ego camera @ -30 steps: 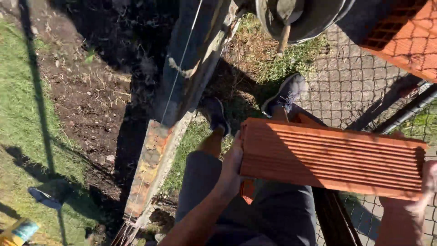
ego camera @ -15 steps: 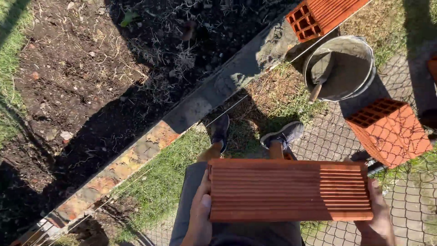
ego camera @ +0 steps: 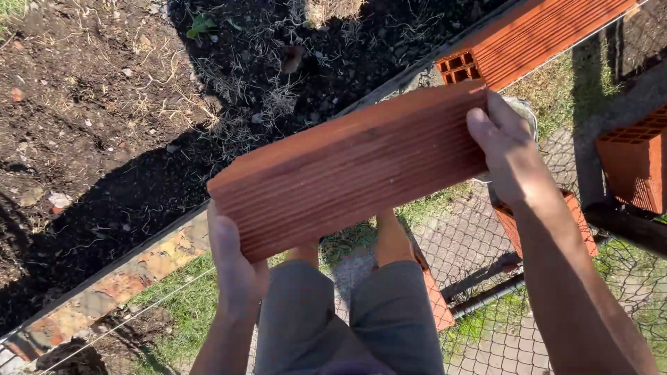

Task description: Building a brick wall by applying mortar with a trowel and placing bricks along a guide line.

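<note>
I hold a long ribbed red clay block [ego camera: 347, 170] in front of me, tilted with its right end higher. My left hand [ego camera: 233, 260] grips its lower left end. My right hand [ego camera: 504, 153] grips its upper right end. Below the block I see my legs in grey shorts [ego camera: 347, 319]. Behind the block runs a low course of bricks with mortar [ego camera: 132, 274], and a hollow red block [ego camera: 528, 38] lies on it at the upper right.
Dark bare soil [ego camera: 104, 118] with dry stalks fills the left and top. A taut string line [ego camera: 160, 295] runs beside the low course. Wire mesh [ego camera: 486, 243] lies on paving at right. Another red block [ego camera: 636, 163] stands at the right edge.
The block has been lifted higher and tilted, its right end now raised toward the laid block. The view has swung, and the mortar bucket is now mostly hidden behind my right hand.
</note>
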